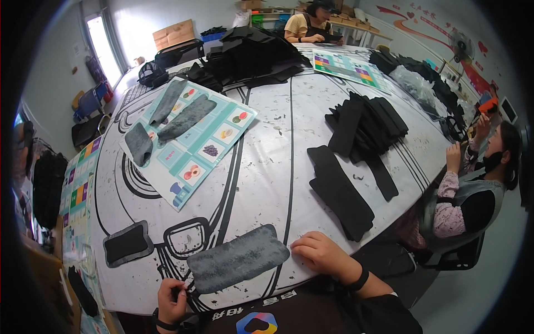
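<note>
Beside the grey fleece piece [238, 259], right hand [321, 251] curled, touching; left hand [171, 298] loosely curled, empty.

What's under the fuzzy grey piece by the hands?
The grey piece lies flat on the table cover, over its black car drawing. The lines beneath it are hidden. The right hand touches its edge.

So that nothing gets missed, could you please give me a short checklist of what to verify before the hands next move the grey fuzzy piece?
1. Grey fuzzy piece lies flat on the table: ok.
2. Right hand is at its right end: ok; actual contact: cannot tell.
3. Left hand is off the piece, at the table edge: ok.
4. Black padded piece lies apart from it: ok.
5. Stack of black strips is out of the way: ok.
6. Either hand holds something: cannot tell.
</note>
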Tool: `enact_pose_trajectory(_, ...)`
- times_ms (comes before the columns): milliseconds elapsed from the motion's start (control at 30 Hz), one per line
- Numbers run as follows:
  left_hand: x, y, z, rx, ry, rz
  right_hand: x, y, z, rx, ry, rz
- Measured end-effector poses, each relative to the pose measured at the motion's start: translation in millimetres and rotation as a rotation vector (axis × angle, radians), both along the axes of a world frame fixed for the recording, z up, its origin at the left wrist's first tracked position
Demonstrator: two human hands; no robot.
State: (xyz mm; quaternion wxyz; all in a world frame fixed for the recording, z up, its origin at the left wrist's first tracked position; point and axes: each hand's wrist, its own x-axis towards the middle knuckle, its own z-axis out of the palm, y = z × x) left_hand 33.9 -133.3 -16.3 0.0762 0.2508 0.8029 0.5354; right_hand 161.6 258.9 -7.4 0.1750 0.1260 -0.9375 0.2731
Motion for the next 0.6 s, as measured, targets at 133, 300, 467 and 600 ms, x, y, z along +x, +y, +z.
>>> enact_pose_trajectory(133,-0.1,-1.7,-1.6,0.004,-0.002,-0.005,0.1,0.6,-1.1,0.002,-0.004,-0.008)
enact_pose_trajectory(300,0.2,-2.4,-2.5,0.018,-0.007,-0.007,1.7,4.1,17.0,-0.016,0.094,0.009)
enact_pose_trajectory(467,-2.6,-5.3,-0.1,-0.059,0.123,-0.057,26.1,11.8,97.0,-0.054,0.936,-0.04)
enact_pose_trajectory(600,-3.7,-0.6,0.0,-0.031,0.101,-0.047,51.1,-17.1,172.1,-0.102,1.712,0.257)
